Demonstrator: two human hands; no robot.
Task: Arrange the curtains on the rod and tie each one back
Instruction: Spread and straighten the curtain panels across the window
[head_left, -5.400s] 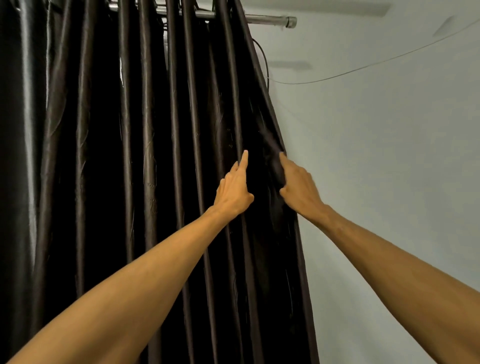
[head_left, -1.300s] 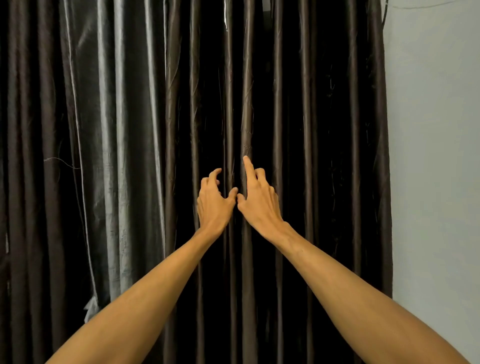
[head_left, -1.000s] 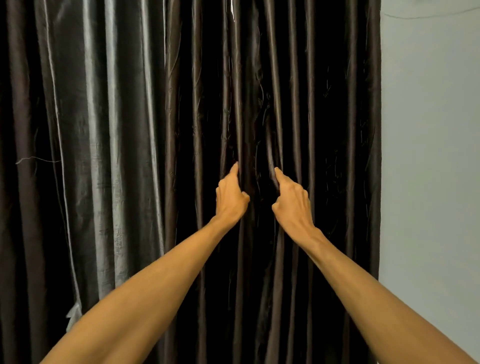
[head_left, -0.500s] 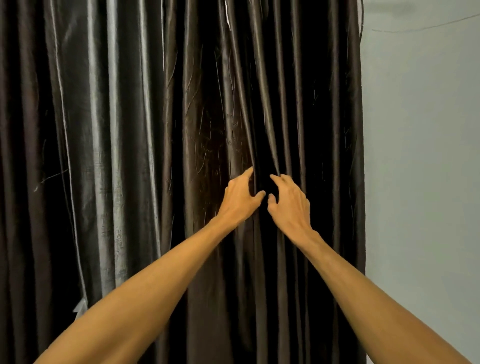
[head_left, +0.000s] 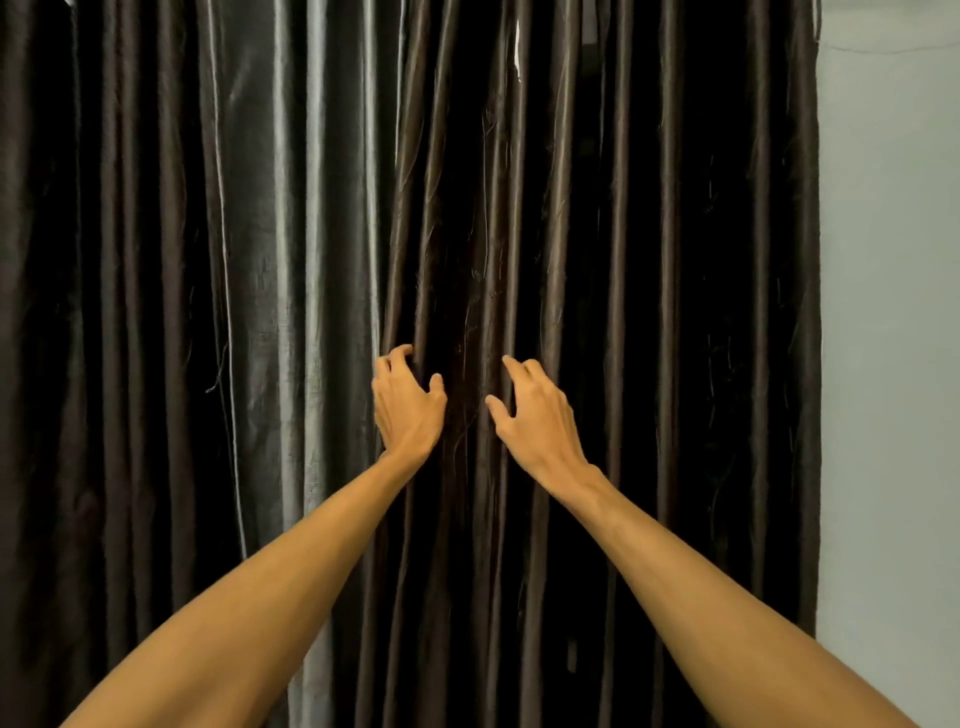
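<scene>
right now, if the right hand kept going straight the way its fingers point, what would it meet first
The dark brown satin curtain: the right hand aims bent fingers into its pleats, seemingly touching, though depth is unclear.

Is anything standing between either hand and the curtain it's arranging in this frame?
Nothing visible does. The left hand curls its fingers into a fold at the left edge of the brown curtain, beside the grey curtain. The right hand lies with bent fingers directly on the neighbouring folds.
</scene>
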